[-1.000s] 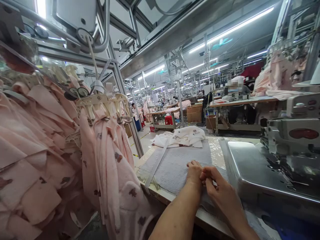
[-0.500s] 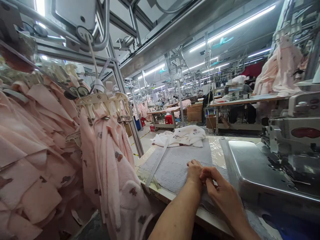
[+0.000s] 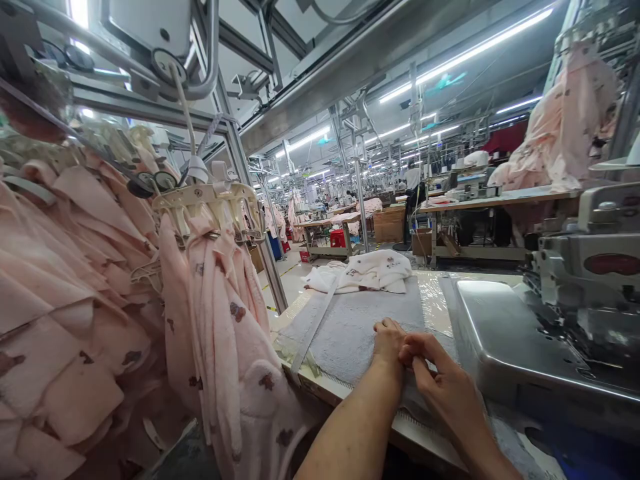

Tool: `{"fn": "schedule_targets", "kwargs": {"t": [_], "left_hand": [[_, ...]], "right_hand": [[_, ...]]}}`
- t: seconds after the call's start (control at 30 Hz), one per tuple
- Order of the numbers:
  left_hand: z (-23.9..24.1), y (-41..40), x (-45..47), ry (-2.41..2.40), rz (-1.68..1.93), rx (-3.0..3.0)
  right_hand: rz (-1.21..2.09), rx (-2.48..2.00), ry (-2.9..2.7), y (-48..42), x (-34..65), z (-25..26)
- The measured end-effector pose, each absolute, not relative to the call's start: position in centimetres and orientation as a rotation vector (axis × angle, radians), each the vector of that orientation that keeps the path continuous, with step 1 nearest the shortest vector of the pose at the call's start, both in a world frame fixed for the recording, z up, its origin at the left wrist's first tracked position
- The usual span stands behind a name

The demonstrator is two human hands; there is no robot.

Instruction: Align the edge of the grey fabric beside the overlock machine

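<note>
My left hand (image 3: 389, 343) rests on the grey fleece cloth (image 3: 345, 333) that covers the sewing table. Its fingers are curled down, and their tips are hidden from me. My right hand (image 3: 435, 373) touches the left one at the thumb side, with its thumb and fingers bent together in a pinch. Whatever lies between the fingers of either hand, if anything, cannot be made out. Beyond the hands, a white printed fleece piece (image 3: 375, 270) lies bunched at the table's far end. A flat grey strip (image 3: 317, 323) runs slantwise over the cloth on the left.
Close on the right stands a sewing machine (image 3: 595, 280) with a shiny metal bed (image 3: 505, 320). Pink fleece pieces (image 3: 230, 333) hang from a clip hanger (image 3: 207, 200) at the left, beside a metal post (image 3: 273, 267). Another worktable (image 3: 500, 199) stands farther back.
My hands have stayed in place. In the right background, the hanging pink garments have shifted and the person near the far machine is less visible.
</note>
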State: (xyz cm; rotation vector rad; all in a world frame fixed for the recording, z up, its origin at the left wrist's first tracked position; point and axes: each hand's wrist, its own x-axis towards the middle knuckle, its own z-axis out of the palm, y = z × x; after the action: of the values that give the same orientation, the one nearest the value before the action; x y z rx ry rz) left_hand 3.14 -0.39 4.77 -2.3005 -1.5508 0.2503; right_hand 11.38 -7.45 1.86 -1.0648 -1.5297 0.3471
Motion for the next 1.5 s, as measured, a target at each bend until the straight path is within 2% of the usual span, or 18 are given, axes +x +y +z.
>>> {"fn": "schedule_targets", "kwargs": {"t": [0.57, 0.87, 1.5], "left_hand": [[5.6, -1.2, 2.9, -1.552, 0.237, -2.324], [5.5, -1.1, 2.8, -1.56, 0.237, -2.327], [5.6, -1.1, 2.7, -1.56, 0.204, -2.33]], "right_hand": [[0.209, -1.05, -1.546, -7.5, 11.4, 2.0], [0.338, -1.032, -1.57, -7.5, 11.2, 2.2], [0.219, -1.023, -1.625, -7.3, 11.3, 1.6]]}}
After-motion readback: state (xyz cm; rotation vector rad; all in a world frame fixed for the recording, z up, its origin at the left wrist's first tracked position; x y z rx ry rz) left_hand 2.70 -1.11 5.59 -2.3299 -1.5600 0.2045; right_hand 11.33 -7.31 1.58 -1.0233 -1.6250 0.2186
